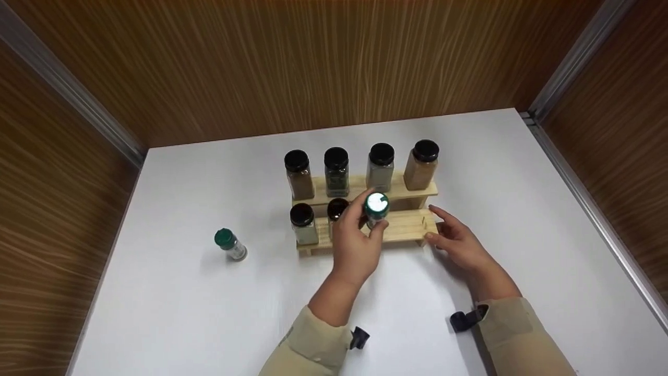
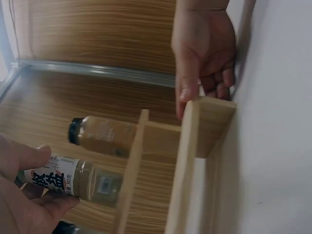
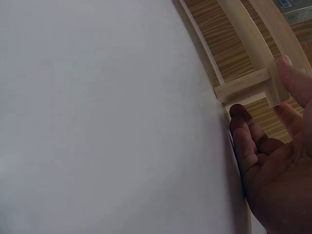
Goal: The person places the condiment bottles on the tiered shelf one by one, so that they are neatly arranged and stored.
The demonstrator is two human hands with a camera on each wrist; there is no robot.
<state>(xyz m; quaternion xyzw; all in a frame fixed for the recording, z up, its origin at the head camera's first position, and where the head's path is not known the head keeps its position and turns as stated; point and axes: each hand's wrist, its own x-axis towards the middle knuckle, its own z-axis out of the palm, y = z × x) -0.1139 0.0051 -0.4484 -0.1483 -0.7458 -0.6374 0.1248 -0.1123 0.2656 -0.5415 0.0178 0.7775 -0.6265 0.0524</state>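
Note:
A green-capped seasoning jar with a white-topped lid is gripped between the thumb and fingers of my left hand, above the front step of a wooden spice rack. In the left wrist view that jar has a printed label and pale contents. My right hand holds the rack's right end. Seen from the right wrist, its thumb lies against the shelf corner, with the other fingers beside and below it. Black-capped jars stand at the left of the front step, one partly behind my left hand.
Several black-capped spice jars stand along the rack's upper step. Another green-capped jar stands on the white table, left of the rack. Wood-grain panels enclose the table at the back and both sides.

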